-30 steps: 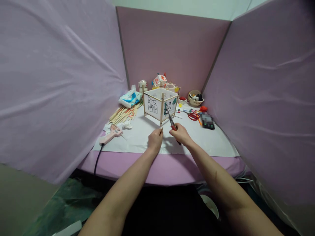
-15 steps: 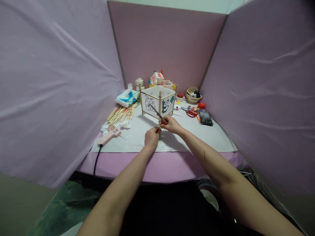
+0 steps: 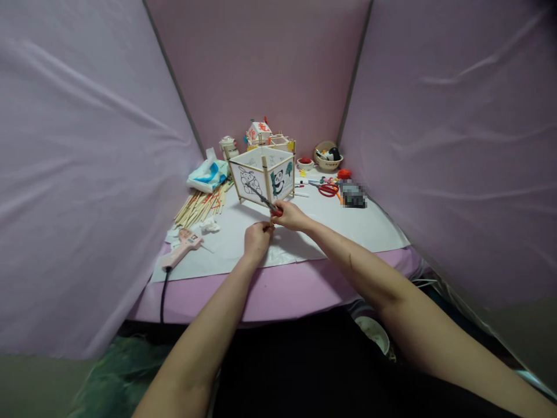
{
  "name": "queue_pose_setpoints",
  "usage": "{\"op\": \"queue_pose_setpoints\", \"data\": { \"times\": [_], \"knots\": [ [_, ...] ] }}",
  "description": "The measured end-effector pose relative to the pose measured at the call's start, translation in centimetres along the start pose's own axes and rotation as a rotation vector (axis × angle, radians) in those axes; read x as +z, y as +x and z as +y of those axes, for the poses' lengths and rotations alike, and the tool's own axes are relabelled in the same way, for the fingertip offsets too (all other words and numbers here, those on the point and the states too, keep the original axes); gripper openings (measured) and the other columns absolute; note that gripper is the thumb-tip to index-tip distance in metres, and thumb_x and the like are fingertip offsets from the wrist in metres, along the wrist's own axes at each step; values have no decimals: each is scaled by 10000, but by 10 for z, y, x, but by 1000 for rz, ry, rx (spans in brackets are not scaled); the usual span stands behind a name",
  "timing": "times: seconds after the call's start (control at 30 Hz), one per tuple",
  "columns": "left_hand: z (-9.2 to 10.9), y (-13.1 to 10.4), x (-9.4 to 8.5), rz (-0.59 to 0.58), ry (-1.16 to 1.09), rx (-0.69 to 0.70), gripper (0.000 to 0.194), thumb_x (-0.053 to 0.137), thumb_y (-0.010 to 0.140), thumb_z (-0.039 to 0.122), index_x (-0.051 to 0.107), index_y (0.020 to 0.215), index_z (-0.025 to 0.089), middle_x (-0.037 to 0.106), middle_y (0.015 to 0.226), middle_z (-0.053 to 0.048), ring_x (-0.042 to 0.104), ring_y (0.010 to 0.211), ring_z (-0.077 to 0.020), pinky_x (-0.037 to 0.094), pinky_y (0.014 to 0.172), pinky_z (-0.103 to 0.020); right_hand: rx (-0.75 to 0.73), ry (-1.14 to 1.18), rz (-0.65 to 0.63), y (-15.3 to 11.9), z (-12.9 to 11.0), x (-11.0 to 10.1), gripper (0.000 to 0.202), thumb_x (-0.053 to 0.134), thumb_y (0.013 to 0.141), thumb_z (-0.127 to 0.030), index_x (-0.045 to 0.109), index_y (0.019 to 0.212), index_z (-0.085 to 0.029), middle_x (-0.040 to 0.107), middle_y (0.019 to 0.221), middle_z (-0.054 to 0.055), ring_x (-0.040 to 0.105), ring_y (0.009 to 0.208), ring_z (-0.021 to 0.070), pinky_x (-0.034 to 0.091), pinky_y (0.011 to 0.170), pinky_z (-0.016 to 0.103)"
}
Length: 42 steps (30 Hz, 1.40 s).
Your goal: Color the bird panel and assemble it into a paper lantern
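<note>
**Pliers laid across the view of a lantern frame**

At left, a pink glue gun is seen on the worktop, with a spread of thin sticks behind it. In the middle, the left hand is placed near the foot of the frame's nearest post; its fingers are curled, but whether anything is pinched cannot be told. The frame is stood upright just beyond. The pliers, held upright and apart one second earlier, are now slanted before the rabbit panel; contact with it cannot be judged. Their handles are clamped in the grip of the right hand, which has been brought beside the left, so both are gathered at one spot. Farther right, red-handled scissors are left lying.
</note>
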<state>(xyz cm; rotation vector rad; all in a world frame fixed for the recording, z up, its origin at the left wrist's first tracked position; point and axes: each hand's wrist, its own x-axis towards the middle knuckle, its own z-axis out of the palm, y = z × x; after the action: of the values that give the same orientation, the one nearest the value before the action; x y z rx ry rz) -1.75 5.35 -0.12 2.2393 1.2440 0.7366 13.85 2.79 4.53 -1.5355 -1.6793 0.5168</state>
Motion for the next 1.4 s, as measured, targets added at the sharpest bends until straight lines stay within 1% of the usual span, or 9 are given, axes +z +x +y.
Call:
{"op": "queue_pose_setpoints", "data": {
  "times": [0.27,0.4,0.5,0.6,0.73,0.83,1.07,1.23,1.4],
  "knots": [
    [6,-7,-2,48,51,-18,226,582,980,332,717,994,152,732,898,-54,682,826,-174,527,823,-349,14,45,-23,0,-2,5,135,618,658,-188,542,769,-189,545,689,-54,502,665,130,356,618,226],
    [10,-9,-4,91,92,-34,224,552,979,289,737,1011,167,748,949,-84,688,880,-197,499,837,-329,23,35,-30,-4,-8,1,175,637,669,-243,538,805,-195,566,718,-42,525,677,146,366,609,233],
    [9,-10,-2,100,128,-60,231,558,986,325,710,1019,155,731,987,-75,677,931,-198,500,889,-371,84,-88,9,-15,-15,-6,211,630,701,-275,551,881,-200,617,799,-8,558,729,176,378,632,253],
    [8,-12,2,90,158,-87,239,573,988,363,681,1004,150,704,1008,-61,667,950,-192,518,905,-406,207,-292,29,-35,-21,-14,263,610,749,-284,549,986,-189,672,919,64,609,800,226,386,643,281],
    [10,-14,4,87,189,-93,234,590,982,365,665,1036,150,684,1057,-64,660,980,-197,539,902,-418,357,-562,17,-66,-28,-20,302,592,828,-358,547,1046,-154,676,1048,174,648,933,305,414,697,326],
    [13,-14,2,93,210,-87,230,594,981,354,660,1066,150,678,1082,-68,659,988,-199,546,899,-420,406,-685,16,-83,-30,-21,329,566,868,-400,559,1061,-134,665,1074,203,646,1003,340,433,754,359],
    [13,-17,3,88,253,-106,240,594,981,353,651,1103,154,667,1117,-75,653,1002,-203,547,900,-423,411,-779,-2,-96,-29,-8,380,555,881,-425,568,1095,-111,650,1113,219,626,1052,360,449,821,412],
    [12,-18,5,81,269,-124,242,595,980,351,649,1115,158,663,1137,-79,650,1020,-207,546,908,-427,403,-767,-19,-101,-34,6,401,530,895,-435,571,1113,-102,647,1125,220,623,1057,363,449,834,424],
    [12,-17,6,83,277,-145,246,596,979,353,646,1128,163,658,1149,-80,649,1018,-206,549,901,-421,396,-753,-11,-101,-39,12,412,530,896,-439,577,1115,-93,645,1114,233,621,1056,379,452,836,448]
  ]
}}
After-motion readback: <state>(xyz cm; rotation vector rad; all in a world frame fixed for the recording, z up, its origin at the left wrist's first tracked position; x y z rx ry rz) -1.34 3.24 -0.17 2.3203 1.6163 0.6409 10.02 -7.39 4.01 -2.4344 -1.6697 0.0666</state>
